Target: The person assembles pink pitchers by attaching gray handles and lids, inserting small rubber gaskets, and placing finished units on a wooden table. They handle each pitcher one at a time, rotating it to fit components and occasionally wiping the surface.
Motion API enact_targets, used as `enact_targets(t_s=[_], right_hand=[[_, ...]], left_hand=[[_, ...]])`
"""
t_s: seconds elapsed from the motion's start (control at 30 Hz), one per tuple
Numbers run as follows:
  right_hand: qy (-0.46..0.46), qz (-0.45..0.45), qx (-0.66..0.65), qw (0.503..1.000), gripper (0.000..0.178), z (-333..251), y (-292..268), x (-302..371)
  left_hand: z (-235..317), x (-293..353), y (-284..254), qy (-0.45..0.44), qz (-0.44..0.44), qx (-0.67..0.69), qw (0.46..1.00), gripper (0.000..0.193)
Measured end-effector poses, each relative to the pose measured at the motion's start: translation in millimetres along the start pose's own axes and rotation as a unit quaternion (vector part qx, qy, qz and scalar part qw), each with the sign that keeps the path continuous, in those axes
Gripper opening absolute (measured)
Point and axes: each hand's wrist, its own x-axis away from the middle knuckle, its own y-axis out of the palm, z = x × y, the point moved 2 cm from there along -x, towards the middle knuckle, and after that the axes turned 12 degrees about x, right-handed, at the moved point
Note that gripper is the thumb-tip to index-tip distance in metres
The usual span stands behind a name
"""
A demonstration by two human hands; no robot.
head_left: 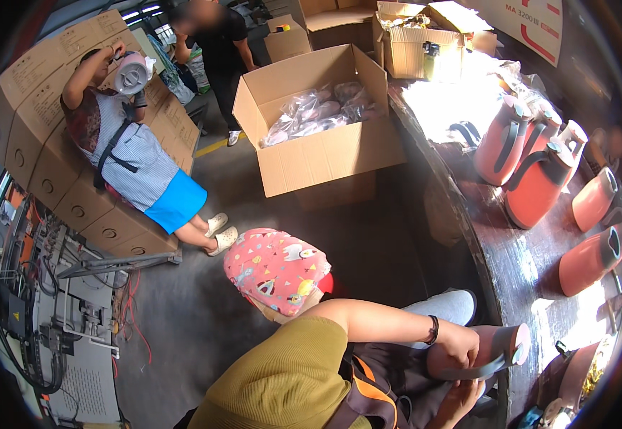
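Note:
Neither my left hand nor my right hand shows in the head view. Close by at the bottom, a seated co-worker in an olive top and a pink patterned cap (277, 270) bends toward the table. That person's hands (461, 347) are on a dusky pink jug (493, 339) with a grey handle, tilted at the table's edge. On the dark table (468, 207) to the right stand several coral and pink jugs, among them a red-coral one (536, 189) with a grey collar and handle. Two coral bodies (591, 262) without visible lids are nearer.
A large open carton (325, 161) holds bagged pink items on the floor side of the table. Stacked cartons (43, 136) rise at left, where a standing person in a striped apron (128, 143) lifts a pink jug. Machinery with cables (53, 314) lines the left edge.

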Motion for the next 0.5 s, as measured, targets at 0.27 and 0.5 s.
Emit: enact_targets(t_s=[0.27,0.5], right_hand=[[-0.031,-0.024,-0.096,0.995,0.036,1,-5,-8],[-0.025,-0.226,-0.345,0.911,0.027,-18,4,4]], left_hand=[[4,7,0,0.083,0.087,0.068,0.99,0.018],[12,16,3,-0.002,0.015,0.614,0.789,0.022]])
